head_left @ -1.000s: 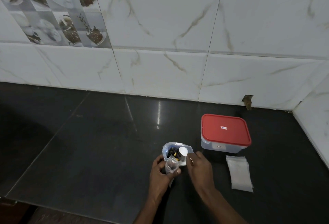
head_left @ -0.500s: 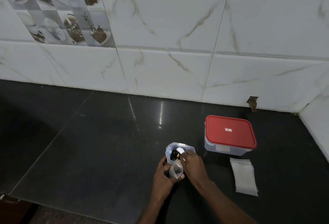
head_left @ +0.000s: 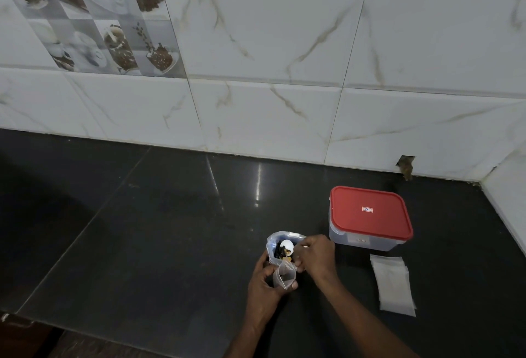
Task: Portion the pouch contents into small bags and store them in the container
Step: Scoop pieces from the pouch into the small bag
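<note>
Small bag [head_left: 284,274]: clear, thin, limp film; pinched upright in the left hand [head_left: 266,282], mouth up, just in front of the pouch; judged near weightless and prone to collapse, best held at the two sides of the mouth.
Pouch [head_left: 280,247]: soft-walled, standing open near the counter's front edge; dark and yellowish pieces inside; likely tips easily if nudged.
Spoon [head_left: 286,244]: white bowl dipped into the pouch mouth; handle hidden under the right hand [head_left: 314,255], which closes on it from the right.
Hands: close together, left gripping the bag, right gripping the spoon.
Container [head_left: 370,217]: rigid clear box, red lid on, toward the counter's back right corner, apart from the pouch; lid judged to need both hands.
Spare bags [head_left: 394,286]: flat stack in front of the container, slippery against each other.
Counter [head_left: 142,229]: dark, glossy; wide open room to the left; front edge lies near the wrists.
</note>
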